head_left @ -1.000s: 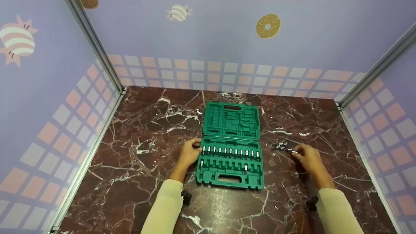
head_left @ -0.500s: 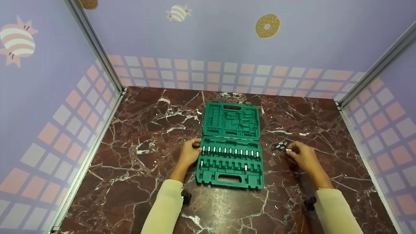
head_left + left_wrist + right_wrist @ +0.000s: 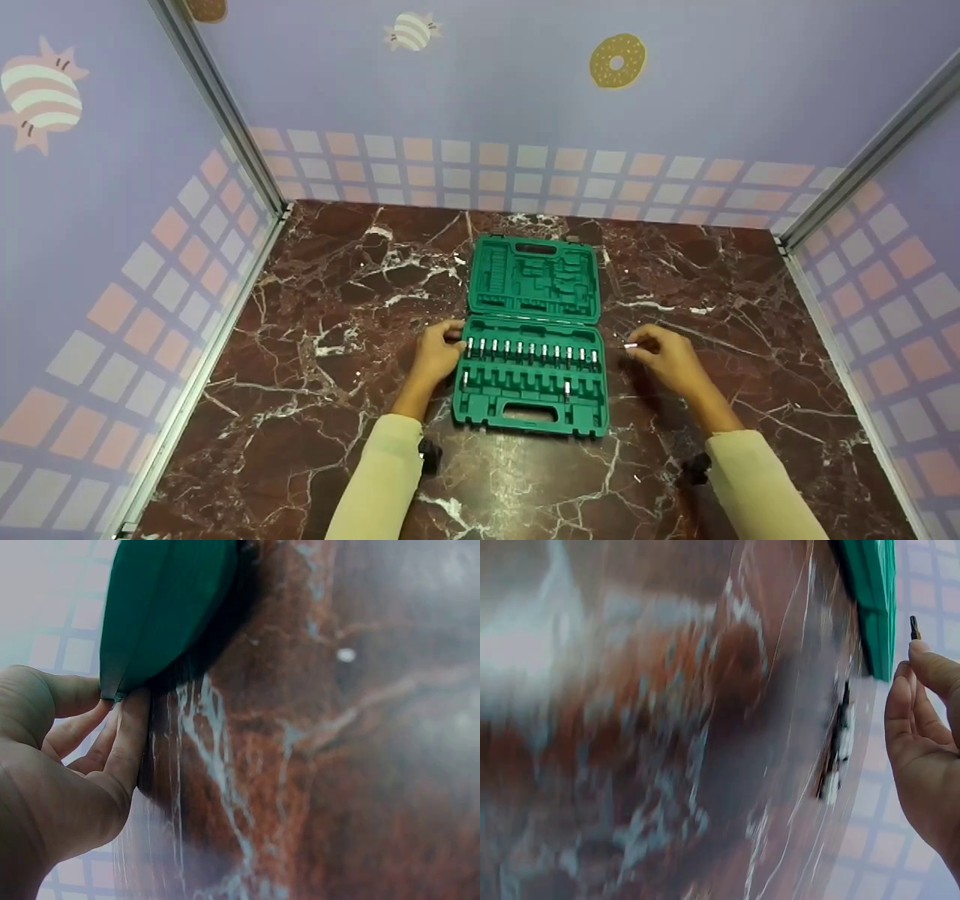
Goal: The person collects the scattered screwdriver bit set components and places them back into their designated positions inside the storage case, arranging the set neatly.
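A green case (image 3: pixel 534 274) lies unfolded on the marble table, with a row of metal bit sockets (image 3: pixel 532 352) in its lower half and two more below that row. At its left edge my left hand (image 3: pixel 437 352) grips the rim, thumb on top; the left wrist view shows the hand (image 3: pixel 82 757) pinching the case's edge (image 3: pixel 161 607). Just right of the case, my right hand (image 3: pixel 669 361) pinches a small bit socket (image 3: pixel 630 346), whose dark tip (image 3: pixel 914 628) sticks out past the thumb in the right wrist view.
In the right wrist view a small pile of dark and silver bits (image 3: pixel 837 746) lies on the table near the case; in the head view the right hand hides it. Patterned walls (image 3: pixel 480 172) enclose the table at the back and both sides.
My right hand has moved left, from beside the loose pile towards the case, carrying the small bit socket. The left hand and the case have stayed put.
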The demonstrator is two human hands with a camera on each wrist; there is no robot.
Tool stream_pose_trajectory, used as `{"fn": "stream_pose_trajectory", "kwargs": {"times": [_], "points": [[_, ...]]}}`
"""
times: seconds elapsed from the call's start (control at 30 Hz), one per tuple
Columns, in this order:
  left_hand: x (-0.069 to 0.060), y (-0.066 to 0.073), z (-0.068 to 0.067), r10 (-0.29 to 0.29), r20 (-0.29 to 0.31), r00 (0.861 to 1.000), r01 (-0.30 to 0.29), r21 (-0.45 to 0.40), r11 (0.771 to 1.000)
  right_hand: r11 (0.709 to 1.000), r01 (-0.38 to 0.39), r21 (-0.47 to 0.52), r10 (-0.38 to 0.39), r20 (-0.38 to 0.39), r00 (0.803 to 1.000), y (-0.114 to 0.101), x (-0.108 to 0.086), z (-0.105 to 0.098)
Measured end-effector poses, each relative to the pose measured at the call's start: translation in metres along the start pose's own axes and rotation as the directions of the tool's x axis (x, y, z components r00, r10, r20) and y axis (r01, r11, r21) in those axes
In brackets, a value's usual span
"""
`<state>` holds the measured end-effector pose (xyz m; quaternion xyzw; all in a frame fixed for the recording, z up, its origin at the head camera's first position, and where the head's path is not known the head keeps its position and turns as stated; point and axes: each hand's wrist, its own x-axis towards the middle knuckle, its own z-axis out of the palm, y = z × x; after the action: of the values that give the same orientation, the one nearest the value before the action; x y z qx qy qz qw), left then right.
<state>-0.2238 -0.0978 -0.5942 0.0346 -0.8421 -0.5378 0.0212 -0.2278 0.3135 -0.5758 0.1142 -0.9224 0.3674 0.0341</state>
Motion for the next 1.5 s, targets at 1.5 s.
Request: {"fn": "stream_pose_trajectory", "kwargs": {"times": [1.5], "points": [[0.001, -0.001, 0.000, -0.012, 0.017, 1.000, 0.011, 0.007, 1.000, 0.954, 0.256, 0.153, -0.297, 0.414, 0.861, -0.151, 0.031, 0.125]]}}
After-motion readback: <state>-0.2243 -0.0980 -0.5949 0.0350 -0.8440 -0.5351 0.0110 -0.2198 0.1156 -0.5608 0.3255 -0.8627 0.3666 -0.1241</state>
